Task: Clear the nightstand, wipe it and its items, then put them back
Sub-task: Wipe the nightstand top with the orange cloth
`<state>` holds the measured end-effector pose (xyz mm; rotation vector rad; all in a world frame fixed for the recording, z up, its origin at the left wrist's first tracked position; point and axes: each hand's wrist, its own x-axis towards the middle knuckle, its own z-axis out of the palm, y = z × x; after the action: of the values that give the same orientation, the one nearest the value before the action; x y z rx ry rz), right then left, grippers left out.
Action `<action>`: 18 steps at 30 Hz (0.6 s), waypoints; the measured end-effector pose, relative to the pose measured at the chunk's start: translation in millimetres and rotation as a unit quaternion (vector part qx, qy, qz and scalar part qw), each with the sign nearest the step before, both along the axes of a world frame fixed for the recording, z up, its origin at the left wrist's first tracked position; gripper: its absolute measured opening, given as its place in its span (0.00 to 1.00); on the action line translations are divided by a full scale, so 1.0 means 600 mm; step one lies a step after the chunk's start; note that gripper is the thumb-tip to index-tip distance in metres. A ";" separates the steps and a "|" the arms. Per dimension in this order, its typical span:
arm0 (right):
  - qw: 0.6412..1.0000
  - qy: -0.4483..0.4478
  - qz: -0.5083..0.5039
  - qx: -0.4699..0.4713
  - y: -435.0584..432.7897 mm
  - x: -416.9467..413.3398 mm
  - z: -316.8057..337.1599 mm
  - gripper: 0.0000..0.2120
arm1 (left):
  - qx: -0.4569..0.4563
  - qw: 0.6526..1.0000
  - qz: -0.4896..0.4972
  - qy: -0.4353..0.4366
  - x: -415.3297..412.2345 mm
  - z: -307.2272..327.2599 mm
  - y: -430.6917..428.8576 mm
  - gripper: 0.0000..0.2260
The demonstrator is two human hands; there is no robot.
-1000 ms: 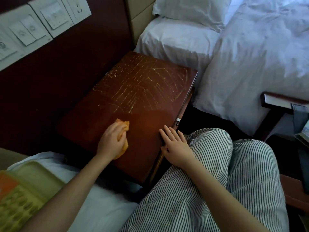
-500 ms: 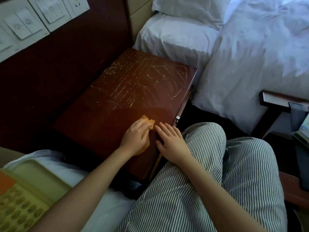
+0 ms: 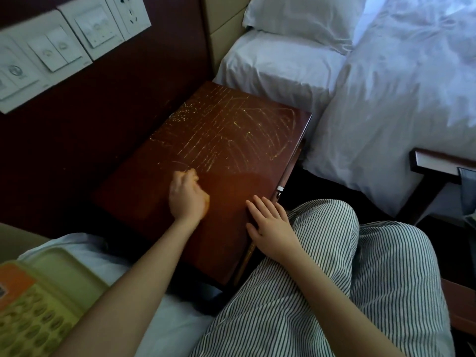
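At the near left edge, a yellow-green telephone (image 3: 38,300) is seen lying on a white sheet, off the bench, so the clearing step is judged done. Just beyond the striped trousers (image 3: 334,279), the right hand (image 3: 270,222) is laid flat on the near right edge of the bench (image 3: 231,253), the dark wooden nightstand. Its fingers are straight and slightly spread, and nothing is held by it.

A little farther in and to the left, an orange cloth (image 3: 206,202) is gripped by the left hand (image 3: 186,199). The fingers are curled round it and pressed down on the wood near the middle of the top. Beyond the cloth, the far half of the top is covered with pale yellow streaks (image 3: 219,135), some straight, some curved. Whether they are scratches or dried dirt cannot be told.

The wiping step is judged to be in hand, with the far half not yet done. For it to be done well, the cloth should be spread flat and pressed firmly. Overlapping strokes should be carried up into the streaked area and out to the corners, and the bench should be steadied by the flat hand. Farther back, wall switches (image 3: 64,47) and a white pillow (image 3: 296,19) are seen.
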<state>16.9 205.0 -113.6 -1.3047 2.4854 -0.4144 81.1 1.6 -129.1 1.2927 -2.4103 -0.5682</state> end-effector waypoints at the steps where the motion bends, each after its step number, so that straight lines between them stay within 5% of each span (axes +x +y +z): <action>1: 1.000 0.001 0.000 0.001 -0.002 0.000 -0.001 0.27 | -0.008 0.999 -0.032 0.004 -0.018 0.000 0.022 0.17; 5: 1.000 0.020 0.005 0.000 0.000 0.005 0.002 0.28 | -0.004 0.979 -0.202 -0.004 -0.045 -0.008 0.107 0.16; 11: 0.999 -0.028 -0.033 -0.029 0.008 0.000 0.008 0.27 | -0.003 0.952 -0.307 -0.007 0.045 -0.005 0.084 0.13; 18: 0.999 -0.028 -0.030 -0.007 0.010 0.001 0.005 0.27 | -0.022 0.995 -0.087 -0.040 0.103 -0.003 -0.036 0.15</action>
<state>17.3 211.0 -110.5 -1.2087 2.4844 -0.4782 143.1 -20.2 -130.7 1.1144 -2.6041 -0.5163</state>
